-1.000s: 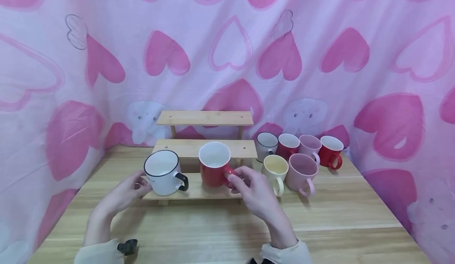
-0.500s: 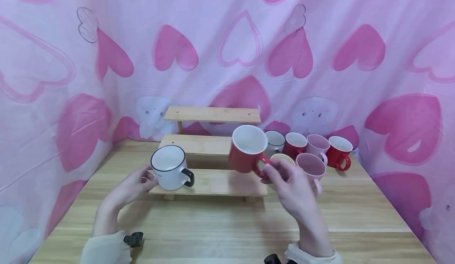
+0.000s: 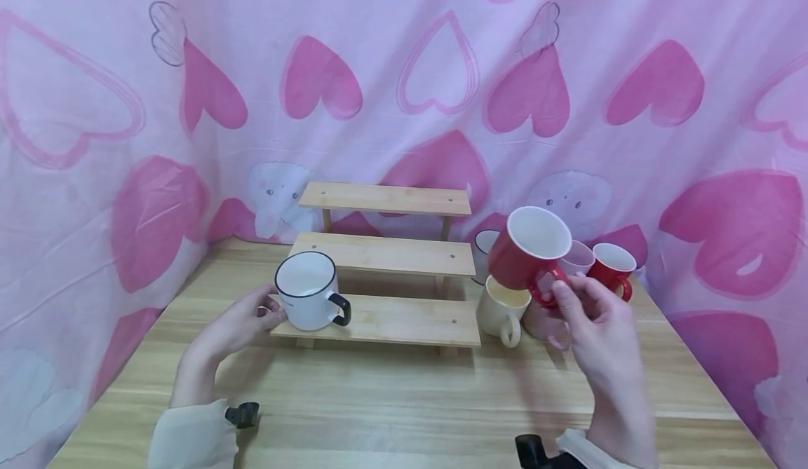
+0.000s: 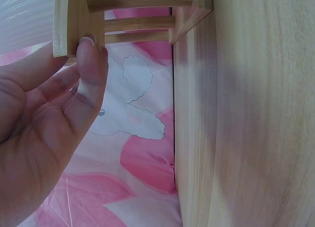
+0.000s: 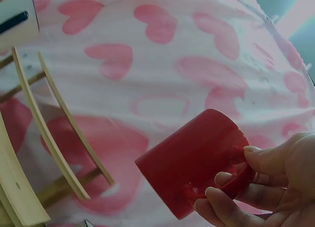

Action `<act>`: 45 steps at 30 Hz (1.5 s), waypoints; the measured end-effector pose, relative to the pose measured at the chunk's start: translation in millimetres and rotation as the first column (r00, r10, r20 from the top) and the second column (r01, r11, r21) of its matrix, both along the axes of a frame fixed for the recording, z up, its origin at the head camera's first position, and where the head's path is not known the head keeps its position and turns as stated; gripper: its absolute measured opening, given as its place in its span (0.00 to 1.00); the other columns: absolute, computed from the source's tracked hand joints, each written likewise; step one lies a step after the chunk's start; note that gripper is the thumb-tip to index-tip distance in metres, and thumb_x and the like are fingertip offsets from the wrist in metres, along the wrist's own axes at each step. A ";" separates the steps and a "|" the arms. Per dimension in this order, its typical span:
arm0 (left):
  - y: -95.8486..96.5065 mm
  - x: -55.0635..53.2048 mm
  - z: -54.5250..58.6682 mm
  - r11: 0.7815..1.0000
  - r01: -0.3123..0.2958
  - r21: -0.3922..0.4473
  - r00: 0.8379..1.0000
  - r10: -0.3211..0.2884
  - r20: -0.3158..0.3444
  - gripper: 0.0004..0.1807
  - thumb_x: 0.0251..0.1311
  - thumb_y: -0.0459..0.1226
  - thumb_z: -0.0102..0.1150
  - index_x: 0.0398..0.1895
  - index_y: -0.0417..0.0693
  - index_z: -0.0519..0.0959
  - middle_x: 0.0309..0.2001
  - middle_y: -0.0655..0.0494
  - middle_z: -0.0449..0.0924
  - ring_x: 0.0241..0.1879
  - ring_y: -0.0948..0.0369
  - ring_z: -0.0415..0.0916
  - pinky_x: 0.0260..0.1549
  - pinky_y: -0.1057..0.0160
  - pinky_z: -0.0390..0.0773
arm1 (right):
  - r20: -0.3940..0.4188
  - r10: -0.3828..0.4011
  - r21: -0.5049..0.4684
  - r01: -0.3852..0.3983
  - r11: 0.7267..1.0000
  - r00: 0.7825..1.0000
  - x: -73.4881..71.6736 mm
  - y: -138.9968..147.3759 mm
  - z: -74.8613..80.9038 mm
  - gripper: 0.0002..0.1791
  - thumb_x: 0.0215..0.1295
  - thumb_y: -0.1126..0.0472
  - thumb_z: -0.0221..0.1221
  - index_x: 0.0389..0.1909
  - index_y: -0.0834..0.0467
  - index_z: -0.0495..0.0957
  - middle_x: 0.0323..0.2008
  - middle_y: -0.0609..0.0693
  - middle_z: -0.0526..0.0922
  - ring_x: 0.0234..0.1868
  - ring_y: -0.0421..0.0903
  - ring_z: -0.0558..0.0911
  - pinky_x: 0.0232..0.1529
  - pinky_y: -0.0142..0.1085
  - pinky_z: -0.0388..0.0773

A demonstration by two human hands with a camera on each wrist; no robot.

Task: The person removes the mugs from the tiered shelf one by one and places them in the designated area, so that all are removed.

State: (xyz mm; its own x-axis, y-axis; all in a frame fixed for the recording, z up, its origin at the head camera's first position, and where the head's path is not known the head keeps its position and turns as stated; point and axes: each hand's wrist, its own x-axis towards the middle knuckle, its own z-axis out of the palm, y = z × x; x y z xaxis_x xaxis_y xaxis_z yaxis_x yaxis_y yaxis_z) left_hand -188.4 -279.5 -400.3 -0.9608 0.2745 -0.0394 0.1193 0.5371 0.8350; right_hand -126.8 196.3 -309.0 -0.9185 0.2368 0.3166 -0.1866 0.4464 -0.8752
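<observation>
My right hand point(image 3: 600, 336) grips a red mug point(image 3: 520, 259) by its handle and holds it tilted in the air above the mugs on the right. The right wrist view shows thumb and fingers around that handle. My left hand point(image 3: 243, 322) is at the left end of the lowest board of a three-tier wooden rack point(image 3: 404, 320). In the left wrist view, thumb and fingers pinch the rack's board end point(image 4: 81, 20). On that lowest board, near the left hand, stands a white mug point(image 3: 306, 294) with a black rim and black handle.
Right of the rack stand a cream mug point(image 3: 503, 311), a pink mug point(image 3: 544, 325) partly hidden by the raised mug, another pink mug point(image 3: 577, 257), a red mug point(image 3: 612, 266) and a black-rimmed white mug point(image 3: 481, 252). A heart-printed cloth point(image 3: 442, 62) hangs behind the table point(image 3: 379, 406).
My right hand has lifted the red mug off the lowest board and carried it right, over the other mugs. My left hand stays at the rack's end; the head view has shifted slightly.
</observation>
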 end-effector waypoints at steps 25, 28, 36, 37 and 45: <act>2.3 0.0 -1.6 1.000 -0.004 0.008 1.000 0.004 0.022 0.18 0.67 0.33 0.57 0.56 0.37 0.68 0.40 0.44 0.73 0.40 0.52 0.74 0.35 0.51 0.82 | 0.061 -0.177 -0.175 0.185 0.967 0.982 -9.6 113.1 -22.6 0.12 0.68 0.62 0.60 0.49 0.64 0.79 0.29 0.37 0.84 0.29 0.31 0.84 0.35 0.17 0.75; 1.1 1.1 -0.5 1.000 -0.012 -0.002 1.000 0.012 0.022 0.17 0.67 0.33 0.57 0.55 0.38 0.68 0.40 0.44 0.74 0.39 0.53 0.75 0.34 0.51 0.82 | 0.086 -0.211 -0.226 0.225 0.948 0.974 -10.7 123.4 -30.7 0.11 0.68 0.63 0.60 0.48 0.64 0.78 0.27 0.38 0.84 0.28 0.33 0.84 0.33 0.18 0.76; 0.2 0.6 1.3 1.000 -0.006 -0.009 0.999 0.006 0.032 0.19 0.67 0.32 0.57 0.57 0.37 0.67 0.40 0.44 0.74 0.39 0.52 0.74 0.34 0.51 0.82 | 0.138 -0.238 -0.307 0.270 0.913 0.961 -7.5 148.9 -55.3 0.13 0.67 0.62 0.61 0.49 0.64 0.77 0.27 0.38 0.84 0.25 0.34 0.84 0.30 0.20 0.77; 0.4 0.2 1.4 1.000 -0.005 -0.012 0.999 0.006 0.034 0.19 0.67 0.32 0.57 0.58 0.37 0.67 0.40 0.44 0.74 0.39 0.53 0.74 0.34 0.51 0.82 | 0.139 -0.233 -0.300 0.265 0.916 0.962 -7.2 152.3 -58.7 0.13 0.67 0.62 0.60 0.49 0.64 0.77 0.27 0.38 0.84 0.26 0.34 0.84 0.30 0.20 0.77; 0.3 0.4 1.0 1.000 0.002 -0.003 1.000 -0.002 0.029 0.20 0.66 0.32 0.57 0.58 0.35 0.66 0.40 0.44 0.74 0.39 0.53 0.74 0.33 0.52 0.82 | 0.076 -0.132 -0.398 0.151 0.905 0.988 -8.0 175.2 -97.1 0.06 0.67 0.64 0.60 0.36 0.50 0.84 0.27 0.41 0.84 0.26 0.36 0.85 0.30 0.22 0.79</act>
